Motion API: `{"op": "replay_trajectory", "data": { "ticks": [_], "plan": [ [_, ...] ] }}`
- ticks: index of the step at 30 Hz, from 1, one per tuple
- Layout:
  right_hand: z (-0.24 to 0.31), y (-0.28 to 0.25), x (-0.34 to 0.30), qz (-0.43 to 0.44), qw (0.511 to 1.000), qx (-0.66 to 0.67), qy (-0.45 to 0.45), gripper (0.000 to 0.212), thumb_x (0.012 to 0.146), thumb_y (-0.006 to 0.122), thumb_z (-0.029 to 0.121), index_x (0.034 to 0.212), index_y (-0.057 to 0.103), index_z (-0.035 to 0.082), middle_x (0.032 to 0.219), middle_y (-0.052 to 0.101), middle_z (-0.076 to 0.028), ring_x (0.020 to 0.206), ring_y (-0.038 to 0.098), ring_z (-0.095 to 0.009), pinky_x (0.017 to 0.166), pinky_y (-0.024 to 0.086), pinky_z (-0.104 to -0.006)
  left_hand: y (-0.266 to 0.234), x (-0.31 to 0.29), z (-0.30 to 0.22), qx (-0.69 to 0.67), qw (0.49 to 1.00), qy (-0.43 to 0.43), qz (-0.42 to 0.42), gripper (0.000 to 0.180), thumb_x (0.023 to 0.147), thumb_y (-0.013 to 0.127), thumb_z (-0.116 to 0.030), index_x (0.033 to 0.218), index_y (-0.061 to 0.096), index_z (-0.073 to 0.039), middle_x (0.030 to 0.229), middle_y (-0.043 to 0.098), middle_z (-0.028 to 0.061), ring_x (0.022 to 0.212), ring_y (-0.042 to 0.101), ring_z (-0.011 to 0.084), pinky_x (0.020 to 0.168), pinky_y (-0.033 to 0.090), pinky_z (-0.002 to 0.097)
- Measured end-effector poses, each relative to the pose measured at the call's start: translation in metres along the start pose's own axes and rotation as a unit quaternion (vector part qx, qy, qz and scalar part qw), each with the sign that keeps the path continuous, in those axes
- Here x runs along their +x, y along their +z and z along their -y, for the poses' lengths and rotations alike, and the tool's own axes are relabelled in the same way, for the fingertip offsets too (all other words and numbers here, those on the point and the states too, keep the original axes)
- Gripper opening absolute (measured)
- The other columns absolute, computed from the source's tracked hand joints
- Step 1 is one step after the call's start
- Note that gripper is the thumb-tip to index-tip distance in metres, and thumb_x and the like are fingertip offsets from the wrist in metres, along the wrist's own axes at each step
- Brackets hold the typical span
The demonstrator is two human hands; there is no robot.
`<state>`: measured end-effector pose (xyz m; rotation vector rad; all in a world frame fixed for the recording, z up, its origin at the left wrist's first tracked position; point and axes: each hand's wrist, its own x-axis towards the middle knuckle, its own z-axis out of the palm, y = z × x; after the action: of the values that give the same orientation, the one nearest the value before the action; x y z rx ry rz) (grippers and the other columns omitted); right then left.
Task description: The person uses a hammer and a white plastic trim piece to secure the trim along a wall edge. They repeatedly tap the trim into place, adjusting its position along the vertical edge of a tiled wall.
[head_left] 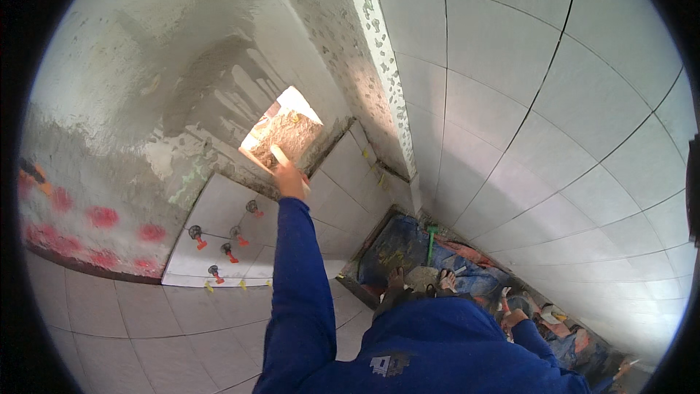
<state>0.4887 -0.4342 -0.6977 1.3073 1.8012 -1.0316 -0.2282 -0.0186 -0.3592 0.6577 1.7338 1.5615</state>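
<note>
My left hand (290,177) reaches up to the lower edge of a bright, square wall opening (288,128). One finger is stretched out over the edge; the others are partly hidden, and no held thing shows. Rough, sandy-looking brown material fills much of the opening. Low at my right side, my right hand (516,318) is closed round a slim tool (505,300) with a pale upper end and a red part. Its exact kind is too small to tell. Below the opening are pale wall tiles (219,208), and several valve fittings with red ends (227,252) stick out of them.
Wet grey plaster (182,87) covers the left wall above the tiles. Large pale tiles (496,102) line the right wall. A green-handled tool (431,242) stands near my feet (447,279). Blue sheeting (467,271) and scattered debris (558,319) lie on the floor.
</note>
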Motion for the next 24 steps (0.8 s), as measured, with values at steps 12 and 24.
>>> {"op": "replay_trajectory", "data": {
  "ticks": [12,24],
  "plan": [
    [0.073,-0.032,-0.019,-0.053,0.996,0.035,0.055,0.026,0.101,0.062,0.031,0.113,0.076,0.012,0.083,0.076,-0.005,0.079,0.075,-0.025,0.068,0.057,-0.0408,0.015,-0.002,0.002,-0.252,0.967,-0.025,0.032,0.019,0.107,0.048,-0.018,0.115,0.058,-0.005,0.079,0.058,0.0045,0.053,0.056,0.0172,0.043,0.048,0.0342],
    [0.087,-0.017,-0.014,-0.065,0.936,0.298,0.178,0.026,0.103,0.058,0.032,0.115,0.075,0.017,0.089,0.077,-0.002,0.081,0.074,-0.023,0.069,0.056,-0.0406,0.027,0.012,-0.004,-0.213,0.974,-0.023,0.071,0.023,0.109,0.051,-0.028,0.116,0.06,-0.007,0.077,0.058,0.004,0.052,0.056,0.0157,0.04,0.045,0.0306]
  ]
}}
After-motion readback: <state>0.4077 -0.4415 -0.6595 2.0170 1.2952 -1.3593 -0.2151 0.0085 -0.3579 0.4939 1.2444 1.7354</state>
